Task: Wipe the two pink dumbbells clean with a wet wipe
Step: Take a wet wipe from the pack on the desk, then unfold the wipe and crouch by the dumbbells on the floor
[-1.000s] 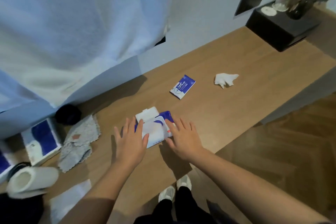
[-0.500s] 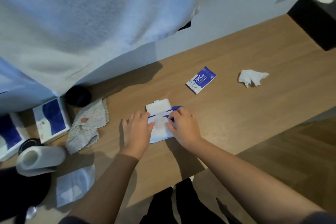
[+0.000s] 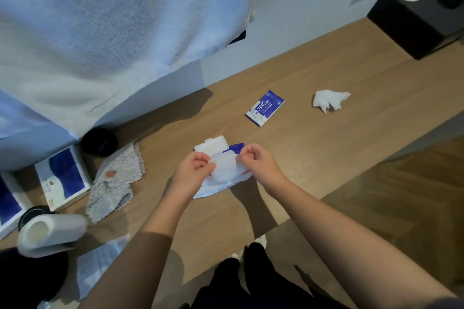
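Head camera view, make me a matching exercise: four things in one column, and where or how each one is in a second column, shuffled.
Things:
1. wet wipe
2. wet wipe pack
3. blue sachet
4. paper towel roll

Places or states:
A. lying on its side at the far left
B. pinched by the left hand and the right hand
C. flat on the table, beyond the pack
D. lid flipped open

Pairs: 1-B, 2-D, 3-C, 4-A
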A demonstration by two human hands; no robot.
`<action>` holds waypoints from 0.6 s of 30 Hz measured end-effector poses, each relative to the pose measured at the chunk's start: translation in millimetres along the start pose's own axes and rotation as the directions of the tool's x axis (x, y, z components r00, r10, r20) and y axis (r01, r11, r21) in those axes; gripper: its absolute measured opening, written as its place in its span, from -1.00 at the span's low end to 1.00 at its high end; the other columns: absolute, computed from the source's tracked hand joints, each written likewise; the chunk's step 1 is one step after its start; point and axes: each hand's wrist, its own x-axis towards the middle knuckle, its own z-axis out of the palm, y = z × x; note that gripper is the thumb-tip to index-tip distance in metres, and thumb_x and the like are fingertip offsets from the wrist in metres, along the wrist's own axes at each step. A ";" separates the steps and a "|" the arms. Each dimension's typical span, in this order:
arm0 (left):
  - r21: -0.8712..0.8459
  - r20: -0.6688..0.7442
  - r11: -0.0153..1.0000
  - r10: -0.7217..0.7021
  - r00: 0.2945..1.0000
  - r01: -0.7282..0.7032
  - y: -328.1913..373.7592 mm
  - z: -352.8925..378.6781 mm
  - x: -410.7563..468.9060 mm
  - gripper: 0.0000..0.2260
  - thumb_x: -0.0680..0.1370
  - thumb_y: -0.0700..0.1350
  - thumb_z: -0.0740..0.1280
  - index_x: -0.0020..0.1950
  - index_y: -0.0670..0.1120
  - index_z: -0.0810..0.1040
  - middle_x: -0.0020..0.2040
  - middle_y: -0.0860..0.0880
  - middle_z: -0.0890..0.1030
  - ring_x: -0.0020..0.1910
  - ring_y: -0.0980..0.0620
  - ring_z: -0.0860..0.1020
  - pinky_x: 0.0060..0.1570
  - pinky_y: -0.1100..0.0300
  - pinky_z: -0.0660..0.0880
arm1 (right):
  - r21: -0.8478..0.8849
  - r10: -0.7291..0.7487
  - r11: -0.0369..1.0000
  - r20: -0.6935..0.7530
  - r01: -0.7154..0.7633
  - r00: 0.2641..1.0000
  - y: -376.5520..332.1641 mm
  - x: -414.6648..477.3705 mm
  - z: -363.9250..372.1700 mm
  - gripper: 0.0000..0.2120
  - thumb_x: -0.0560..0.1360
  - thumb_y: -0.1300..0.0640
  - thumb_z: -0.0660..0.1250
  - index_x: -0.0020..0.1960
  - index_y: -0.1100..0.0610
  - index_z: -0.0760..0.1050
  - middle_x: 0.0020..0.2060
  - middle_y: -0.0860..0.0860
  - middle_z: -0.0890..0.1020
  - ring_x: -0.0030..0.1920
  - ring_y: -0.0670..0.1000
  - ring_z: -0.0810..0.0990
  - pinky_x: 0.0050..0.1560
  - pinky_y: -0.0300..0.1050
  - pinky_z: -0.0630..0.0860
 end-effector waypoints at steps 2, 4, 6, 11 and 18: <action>-0.143 0.103 0.988 -0.051 0.993 0.066 5.4 2.6 -1.5 -0.73 0.36 -0.05 0.47 0.05 0.06 0.65 -0.09 -0.05 0.69 -0.16 0.00 0.62 -0.02 0.03 0.53 | 0.180 0.093 0.979 0.038 -0.099 0.995 -4.4 -9.4 -6.4 -0.94 0.52 0.23 0.39 -0.03 0.10 0.56 -0.13 0.04 0.58 -0.08 0.04 0.53 -0.08 -0.06 0.48; -0.256 0.179 0.957 -0.090 0.980 0.134 14.7 8.1 -3.0 -0.79 0.51 -0.23 0.41 0.14 -0.10 0.64 -0.01 -0.14 0.67 -0.08 -0.03 0.60 0.00 0.12 0.56 | 0.427 0.174 0.879 0.126 -0.211 0.977 -6.6 -19.5 -14.0 -0.86 0.52 0.20 0.41 0.07 0.15 0.56 -0.06 0.10 0.59 -0.06 0.07 0.55 -0.08 -0.08 0.51; -0.292 0.209 0.945 -0.088 0.974 0.148 23.6 14.3 -6.2 -0.83 0.58 -0.32 0.32 0.05 -0.12 0.65 0.06 -0.18 0.65 0.01 -0.07 0.60 0.01 0.11 0.56 | 0.541 0.239 0.787 0.173 -0.296 0.955 -9.3 -31.4 -20.1 -0.84 0.48 0.15 0.44 0.04 0.18 0.59 -0.10 0.11 0.63 -0.09 0.07 0.60 -0.08 -0.09 0.56; -0.190 0.276 0.978 -0.029 0.961 0.084 43.0 33.1 -26.3 -0.77 0.60 -0.32 0.24 0.00 -0.08 0.65 0.02 -0.16 0.65 -0.02 -0.07 0.63 -0.07 0.09 0.61 | 0.517 0.277 0.809 0.086 -0.281 0.957 -2.6 -56.5 -25.5 -0.90 0.53 0.16 0.39 0.01 0.17 0.57 -0.24 0.07 0.66 -0.23 0.02 0.61 -0.32 -0.16 0.51; -0.125 0.383 0.977 -0.111 0.917 0.171 48.2 76.0 -60.3 -0.88 0.63 -0.20 0.28 0.10 -0.20 0.57 -0.02 -0.16 0.67 -0.07 -0.04 0.64 -0.08 0.02 0.62 | 0.420 0.155 0.907 -0.286 -0.022 0.946 12.3 -101.5 -34.1 -0.95 0.56 0.18 0.37 -0.08 0.07 0.53 -0.06 0.10 0.60 -0.06 0.07 0.57 -0.18 -0.10 0.54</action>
